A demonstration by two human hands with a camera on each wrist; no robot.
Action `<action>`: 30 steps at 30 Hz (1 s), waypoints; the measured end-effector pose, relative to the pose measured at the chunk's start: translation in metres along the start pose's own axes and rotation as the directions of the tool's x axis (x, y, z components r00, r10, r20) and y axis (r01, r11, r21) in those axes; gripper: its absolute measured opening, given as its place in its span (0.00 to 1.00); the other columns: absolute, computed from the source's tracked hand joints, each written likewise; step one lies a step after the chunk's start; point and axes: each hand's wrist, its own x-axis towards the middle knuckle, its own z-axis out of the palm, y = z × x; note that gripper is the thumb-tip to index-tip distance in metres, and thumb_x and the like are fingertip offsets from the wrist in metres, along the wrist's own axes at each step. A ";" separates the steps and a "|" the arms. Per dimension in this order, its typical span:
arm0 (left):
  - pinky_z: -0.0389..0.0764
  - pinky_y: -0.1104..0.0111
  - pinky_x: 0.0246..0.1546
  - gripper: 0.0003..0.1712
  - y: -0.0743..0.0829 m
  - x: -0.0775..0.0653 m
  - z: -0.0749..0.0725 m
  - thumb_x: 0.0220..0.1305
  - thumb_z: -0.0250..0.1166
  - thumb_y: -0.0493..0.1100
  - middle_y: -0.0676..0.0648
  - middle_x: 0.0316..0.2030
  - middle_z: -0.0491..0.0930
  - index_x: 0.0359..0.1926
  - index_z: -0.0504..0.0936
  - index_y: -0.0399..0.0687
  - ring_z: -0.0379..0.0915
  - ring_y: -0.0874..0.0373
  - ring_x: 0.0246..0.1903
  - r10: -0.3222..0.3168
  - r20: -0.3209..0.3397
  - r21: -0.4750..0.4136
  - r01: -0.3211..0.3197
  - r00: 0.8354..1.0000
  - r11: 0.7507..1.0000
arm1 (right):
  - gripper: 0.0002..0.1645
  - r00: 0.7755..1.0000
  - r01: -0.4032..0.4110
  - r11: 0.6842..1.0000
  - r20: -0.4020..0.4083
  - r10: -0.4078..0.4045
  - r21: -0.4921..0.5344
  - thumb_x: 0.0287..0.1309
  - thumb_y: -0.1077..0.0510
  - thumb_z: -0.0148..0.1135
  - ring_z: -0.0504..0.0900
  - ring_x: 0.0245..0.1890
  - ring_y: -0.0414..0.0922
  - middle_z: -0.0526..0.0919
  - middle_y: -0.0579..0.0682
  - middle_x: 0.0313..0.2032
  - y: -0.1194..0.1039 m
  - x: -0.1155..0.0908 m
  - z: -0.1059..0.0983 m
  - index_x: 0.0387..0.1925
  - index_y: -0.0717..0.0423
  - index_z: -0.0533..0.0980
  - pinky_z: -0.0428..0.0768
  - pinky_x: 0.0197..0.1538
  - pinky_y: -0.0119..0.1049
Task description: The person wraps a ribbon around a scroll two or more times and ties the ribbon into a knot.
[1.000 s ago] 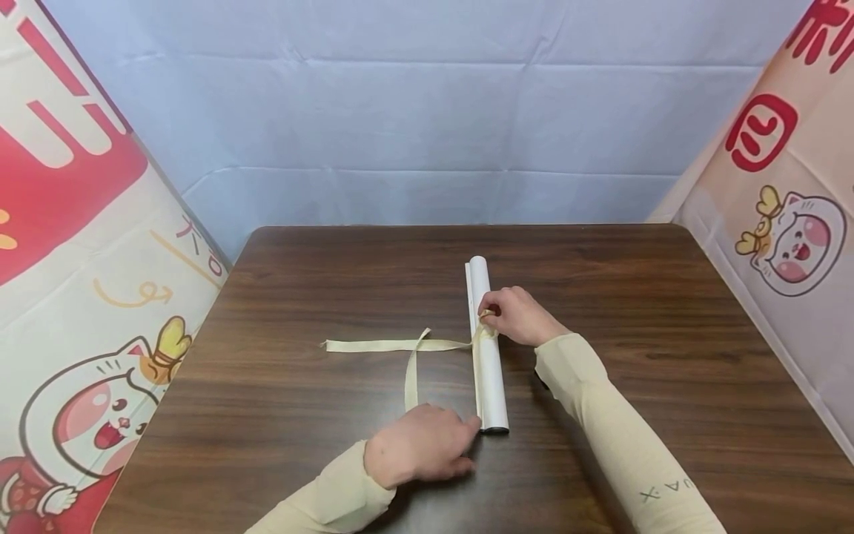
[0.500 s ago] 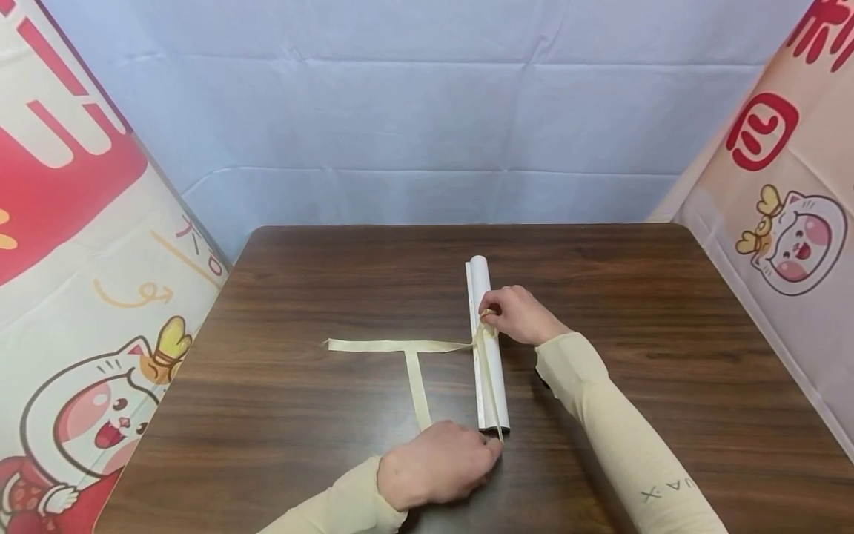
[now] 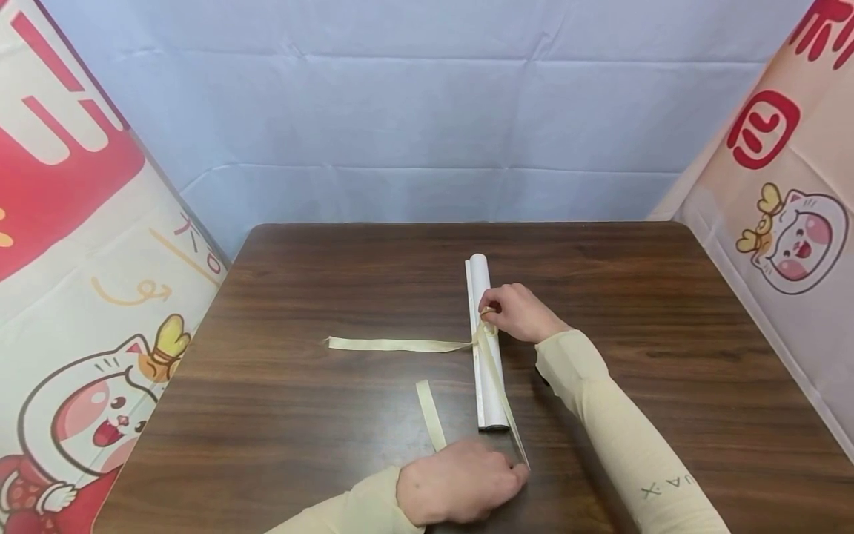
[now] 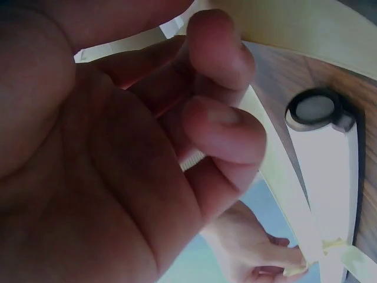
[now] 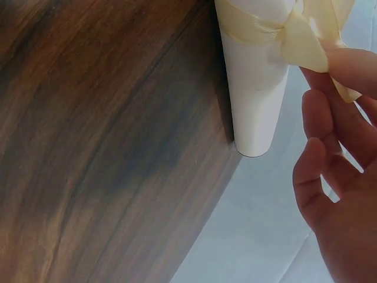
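A white rolled scroll lies lengthwise on the table, its black-rimmed end nearest me. Pale yellow ribbon wraps around its middle. One ribbon tail lies flat to the left. My right hand pinches a ribbon loop at the knot, just above the roll. In front of the roll's near end, my left hand grips the other tail with curled fingers. That stretch of ribbon runs taut from knot to fingers, and its loose end sticks out behind the hand.
The brown wood-grain table reaches a pale blue cloth backdrop at the back. Printed cartoon banners stand along the left and right sides.
My left hand has moved right and toward me, drawing the ribbon across the roll's near end. The loose end has slid off the flat tail. My right hand has stayed in place.
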 end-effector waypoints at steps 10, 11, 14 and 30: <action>0.73 0.78 0.28 0.11 0.011 0.012 -0.003 0.56 0.66 0.46 0.65 0.27 0.77 0.36 0.72 0.62 0.75 0.72 0.29 0.102 0.011 -0.021 -0.102 0.995 0.995 | 0.05 1.000 -0.017 1.000 0.009 0.017 -0.002 0.55 0.66 0.61 0.71 0.24 0.40 0.81 0.46 0.25 0.000 -0.001 -0.002 0.31 0.55 0.81 0.70 0.32 0.33; 0.73 0.78 0.28 0.10 0.012 0.013 -0.004 0.57 0.65 0.46 0.65 0.27 0.77 0.35 0.71 0.63 0.75 0.72 0.28 0.112 0.013 -0.022 -0.112 0.994 0.993 | 0.05 1.000 -0.020 1.000 0.011 0.020 -0.002 0.55 0.66 0.61 0.71 0.24 0.40 0.81 0.46 0.25 0.001 -0.001 -0.002 0.31 0.55 0.81 0.70 0.32 0.33; 0.70 0.78 0.26 0.08 0.014 0.018 -0.007 0.59 0.63 0.45 0.66 0.26 0.76 0.34 0.71 0.63 0.73 0.73 0.26 0.144 0.028 -0.042 -0.143 0.989 0.989 | 0.05 1.000 -0.024 1.000 0.017 0.024 -0.004 0.55 0.65 0.61 0.72 0.24 0.40 0.81 0.46 0.25 0.001 0.000 -0.001 0.32 0.55 0.81 0.71 0.32 0.33; 0.67 0.79 0.26 0.05 0.026 0.035 -0.011 0.67 0.55 0.52 0.70 0.29 0.75 0.43 0.73 0.70 0.70 0.77 0.28 0.263 0.065 -0.089 -0.257 0.962 0.962 | 0.04 0.999 -0.038 0.999 0.020 0.038 0.006 0.55 0.65 0.62 0.71 0.24 0.40 0.81 0.46 0.25 0.002 -0.002 -0.003 0.32 0.55 0.82 0.70 0.32 0.33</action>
